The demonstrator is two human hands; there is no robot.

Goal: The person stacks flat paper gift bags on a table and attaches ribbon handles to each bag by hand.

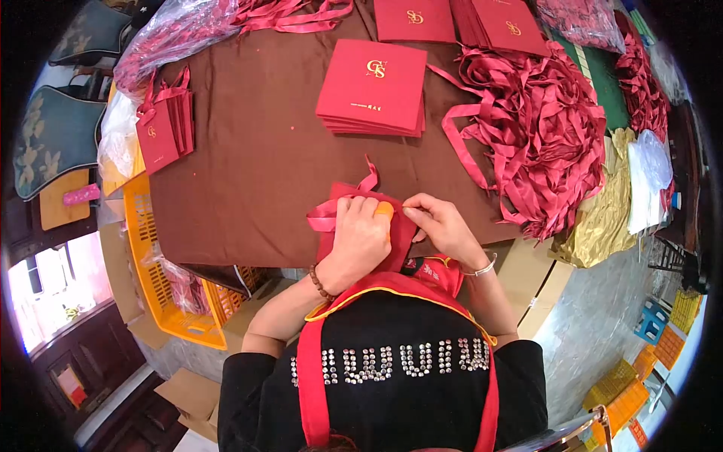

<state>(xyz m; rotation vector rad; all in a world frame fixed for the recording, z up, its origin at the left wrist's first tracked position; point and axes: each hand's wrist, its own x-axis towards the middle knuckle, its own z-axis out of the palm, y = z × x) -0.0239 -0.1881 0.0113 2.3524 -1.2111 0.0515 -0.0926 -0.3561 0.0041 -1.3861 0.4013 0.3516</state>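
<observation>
Near the table's front edge, a red bag [327,245] with a red ribbon [323,217] is held close to the body. My left hand [360,235] is closed on its upper part, with something orange at the fingers. At the bag's right side, my right hand [444,226] has thumb and index finger pinched together at its edge; what lies between them is too small to make out. Beyond the hands lies a stack of flat red bags [373,87] with gold lettering. A large heap of red ribbons [535,135] is to the right.
Finished-looking red bags with ribbon handles [167,124] lie at the left of the brown-covered table [241,166]. More flat bags [414,20] are at the far edge. An orange crate [162,294] stands below left; gold wrapping [602,218] hangs at the right.
</observation>
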